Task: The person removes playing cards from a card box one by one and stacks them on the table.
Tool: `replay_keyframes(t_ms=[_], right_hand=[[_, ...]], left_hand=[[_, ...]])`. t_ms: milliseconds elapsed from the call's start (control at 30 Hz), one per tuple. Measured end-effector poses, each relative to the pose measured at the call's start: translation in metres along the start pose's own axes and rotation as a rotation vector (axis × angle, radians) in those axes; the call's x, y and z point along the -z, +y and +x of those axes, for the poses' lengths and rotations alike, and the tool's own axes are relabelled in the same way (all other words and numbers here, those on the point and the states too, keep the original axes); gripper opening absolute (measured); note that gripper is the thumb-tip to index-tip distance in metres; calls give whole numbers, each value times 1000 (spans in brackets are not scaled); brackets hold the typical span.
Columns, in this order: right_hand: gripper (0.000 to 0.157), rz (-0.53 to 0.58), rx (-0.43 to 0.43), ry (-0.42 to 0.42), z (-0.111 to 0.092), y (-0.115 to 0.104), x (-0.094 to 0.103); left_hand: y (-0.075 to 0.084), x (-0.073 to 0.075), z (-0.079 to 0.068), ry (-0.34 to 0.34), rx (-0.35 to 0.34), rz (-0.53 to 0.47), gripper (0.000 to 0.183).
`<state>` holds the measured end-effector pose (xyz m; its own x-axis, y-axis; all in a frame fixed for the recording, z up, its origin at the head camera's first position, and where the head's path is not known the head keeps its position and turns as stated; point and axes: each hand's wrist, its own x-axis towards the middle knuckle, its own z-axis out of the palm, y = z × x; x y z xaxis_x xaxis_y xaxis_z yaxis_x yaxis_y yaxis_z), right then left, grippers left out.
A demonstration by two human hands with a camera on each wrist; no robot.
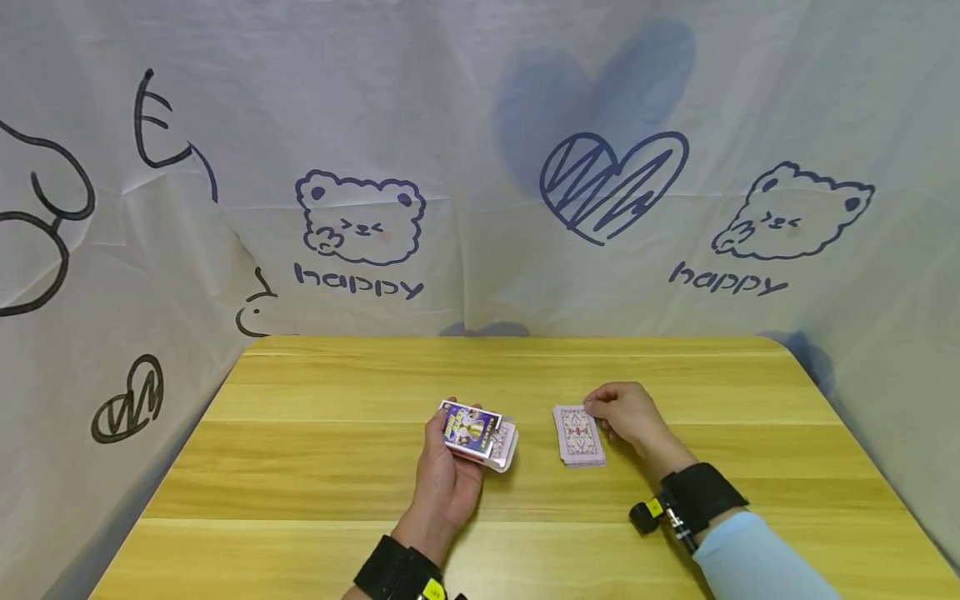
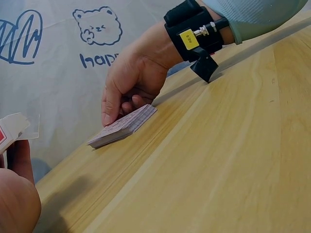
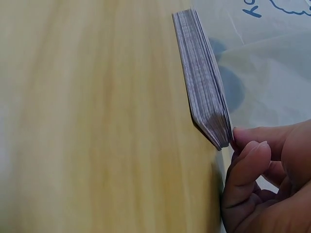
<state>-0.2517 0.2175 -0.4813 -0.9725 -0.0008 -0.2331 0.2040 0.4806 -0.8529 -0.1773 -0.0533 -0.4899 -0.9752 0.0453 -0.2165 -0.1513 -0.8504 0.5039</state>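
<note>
Left grip (image 1: pixel 448 483): I hold the card box (image 1: pixel 467 427), thumb and fingers round it.
Right grip (image 1: pixel 632 414): I pinch one corner of the card stack (image 1: pixel 579 437).
Card stack: on the table (image 1: pixel 315 467), right of the card box.

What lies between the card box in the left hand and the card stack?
Nothing but bare wooden tabletop shows between the card box and the card stack; the head view shows this.
</note>
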Motion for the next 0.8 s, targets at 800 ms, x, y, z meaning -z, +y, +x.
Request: replay_keyframes(t_ms=[800], right_hand=[[26,47,46,66,-12,-10,0]], left_hand=[[2,1,3,6,-21,15,58]])
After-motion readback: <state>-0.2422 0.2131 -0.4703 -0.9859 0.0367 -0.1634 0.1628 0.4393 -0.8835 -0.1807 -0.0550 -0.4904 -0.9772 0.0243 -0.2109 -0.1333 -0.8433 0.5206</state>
